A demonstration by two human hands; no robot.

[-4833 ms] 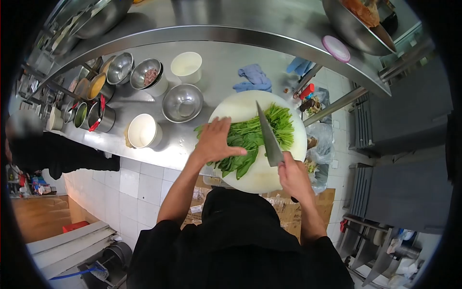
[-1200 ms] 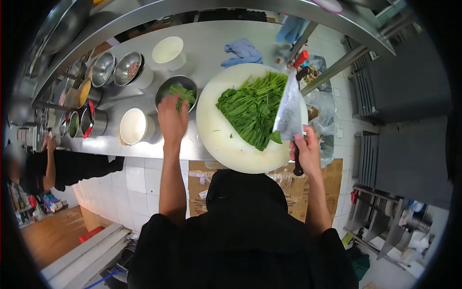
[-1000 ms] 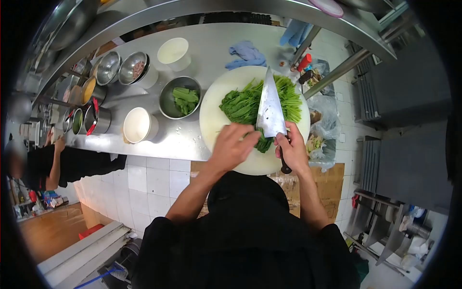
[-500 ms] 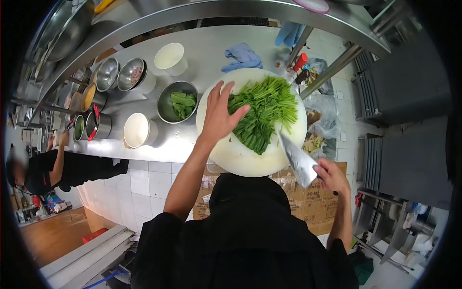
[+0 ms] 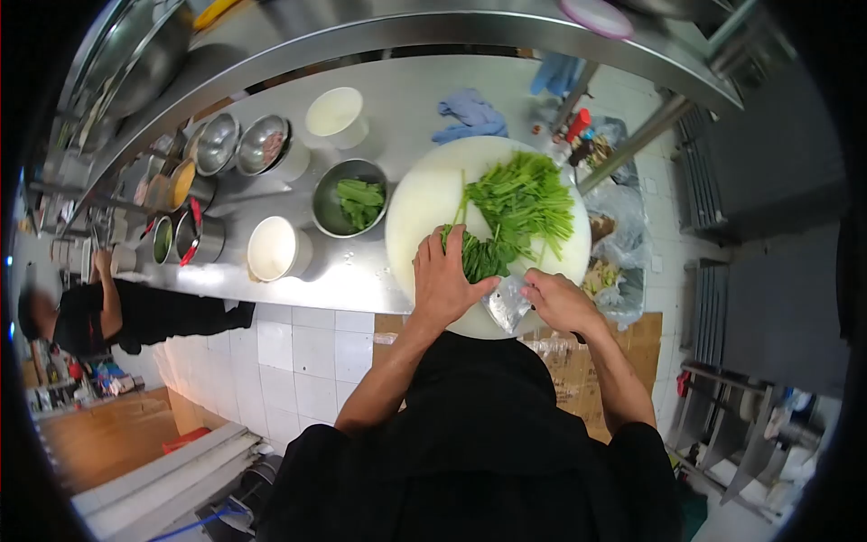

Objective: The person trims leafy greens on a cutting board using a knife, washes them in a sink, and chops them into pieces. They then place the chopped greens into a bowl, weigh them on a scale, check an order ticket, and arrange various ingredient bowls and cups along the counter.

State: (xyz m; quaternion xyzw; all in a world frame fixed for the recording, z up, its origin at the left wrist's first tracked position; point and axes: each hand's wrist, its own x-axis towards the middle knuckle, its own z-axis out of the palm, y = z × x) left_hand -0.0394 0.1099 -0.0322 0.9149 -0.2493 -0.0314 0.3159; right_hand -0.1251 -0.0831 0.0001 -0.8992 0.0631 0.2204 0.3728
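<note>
A round white cutting board carries leafy greens with cut stems. My left hand lies on the board's near left, its fingers curled over a portion of dark leaves and its thumb pointing right. My right hand grips the handle of a cleaver. The broad blade rests low over the board's near edge, against the leaves and close to my left thumb. Left of the board stands a metal bowl with cut green pieces in it.
White tubs and steel bowls stand on the steel table to the left. A blue cloth lies behind the board. An overhead shelf crosses the far side. Scrap-filled plastic bags are at right. A co-worker stands far left.
My left hand has come down and nearer onto the leaves. My right hand has brought the cleaver leftward to them. The leaves are bunched nearer my left hand, and a few stems stretch leftward.
</note>
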